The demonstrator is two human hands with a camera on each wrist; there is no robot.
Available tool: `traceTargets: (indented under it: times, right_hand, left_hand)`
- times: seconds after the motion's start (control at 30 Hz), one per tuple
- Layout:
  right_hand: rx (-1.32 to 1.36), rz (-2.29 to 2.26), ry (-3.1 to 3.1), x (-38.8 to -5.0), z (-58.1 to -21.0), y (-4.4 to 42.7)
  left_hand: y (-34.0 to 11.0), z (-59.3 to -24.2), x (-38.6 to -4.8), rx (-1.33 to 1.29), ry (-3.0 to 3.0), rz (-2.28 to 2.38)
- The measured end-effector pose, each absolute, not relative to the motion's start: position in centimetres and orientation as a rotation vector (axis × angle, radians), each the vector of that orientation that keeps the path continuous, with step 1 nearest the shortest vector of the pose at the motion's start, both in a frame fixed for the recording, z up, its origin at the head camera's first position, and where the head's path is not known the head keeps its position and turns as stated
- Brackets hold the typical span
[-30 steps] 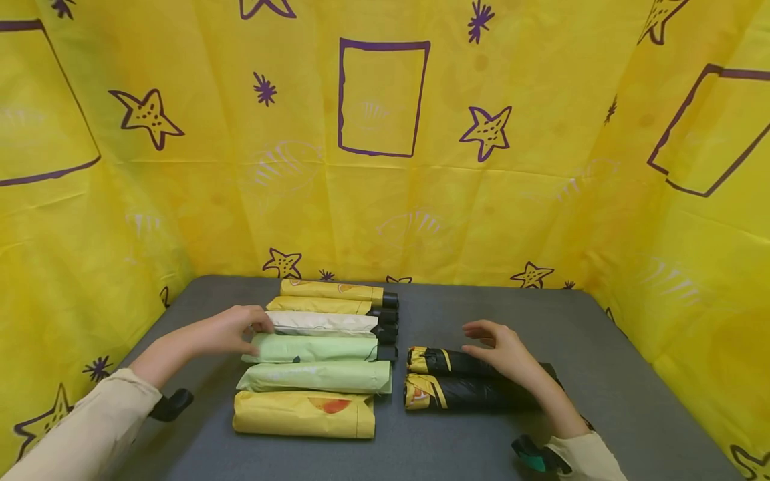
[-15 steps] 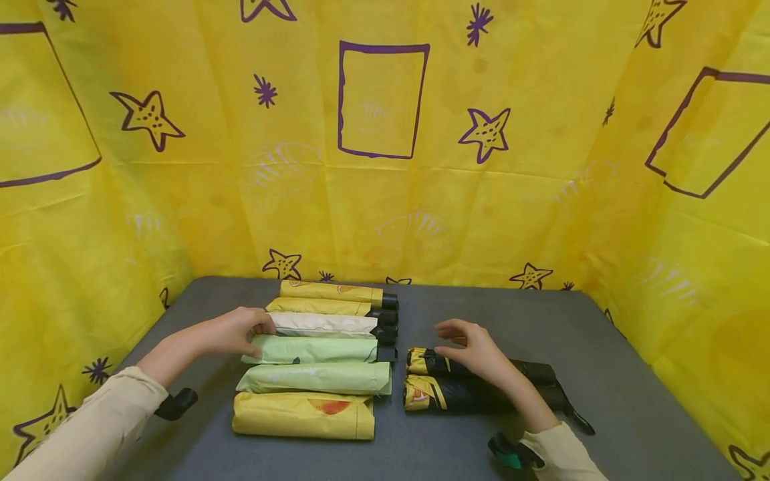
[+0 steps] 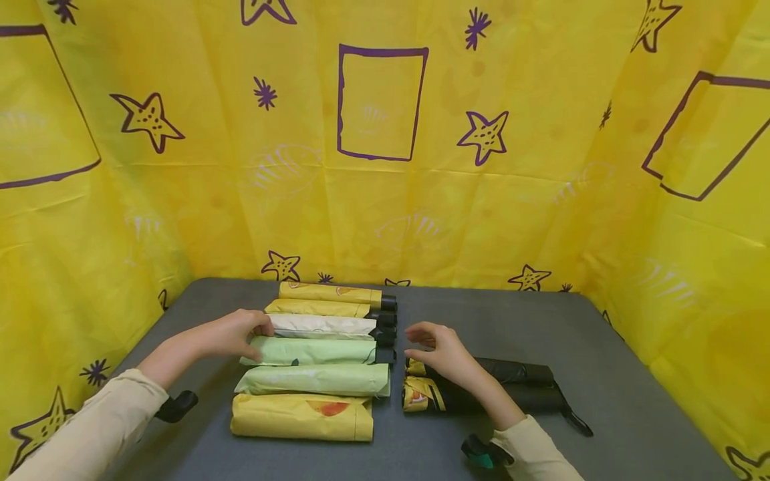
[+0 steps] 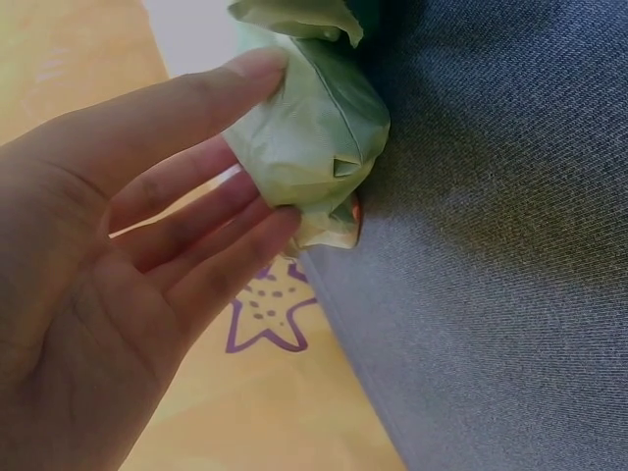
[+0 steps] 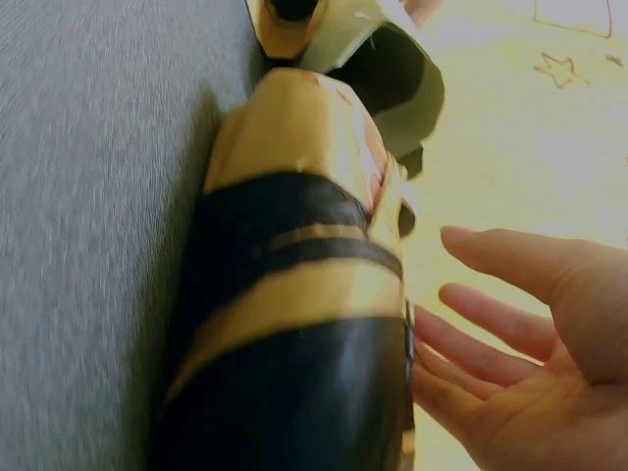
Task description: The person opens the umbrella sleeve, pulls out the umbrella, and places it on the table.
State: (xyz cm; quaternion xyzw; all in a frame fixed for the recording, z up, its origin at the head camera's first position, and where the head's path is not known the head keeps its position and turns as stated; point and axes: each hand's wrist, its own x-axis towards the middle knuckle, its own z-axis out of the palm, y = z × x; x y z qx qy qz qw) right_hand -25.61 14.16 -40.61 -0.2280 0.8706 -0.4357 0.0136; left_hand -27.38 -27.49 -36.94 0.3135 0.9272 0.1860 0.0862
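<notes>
Several folded umbrellas in fabric sleeves lie side by side on the left. My left hand [image 3: 227,334] is at the left end of the upper green umbrella [image 3: 319,351]; in the left wrist view the thumb and curled fingers take that green end [image 4: 319,128] between them. Its black handle points right. My right hand [image 3: 442,351] hovers over the left part of two black-and-yellow umbrellas, the back one [image 3: 511,370] partly covered by it. The front black-and-yellow umbrella [image 3: 421,394] fills the right wrist view, where my relaxed right fingers stand beside it, holding nothing.
Behind the green one lie a white umbrella [image 3: 325,325] and two yellow umbrellas; in front are a lower green umbrella [image 3: 313,379] and a yellow umbrella [image 3: 271,417]. A wrist strap [image 3: 577,421] trails at right. Yellow patterned cloth [image 3: 385,200] walls in the grey table [image 3: 511,314].
My right hand has moved left across the black-and-yellow umbrellas, toward the handles of the left row. My left hand has stayed at the green umbrella's end, almost unmoved.
</notes>
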Motion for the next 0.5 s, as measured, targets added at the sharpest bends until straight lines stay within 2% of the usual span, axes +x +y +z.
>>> traceTargets:
  times: [0.5]
  right_hand:
    - [-0.765,-1.274,2.671,-26.1,-41.5,11.3]
  left_hand:
    - [-27.7,-37.3,-27.8,0.947,2.742,0.556]
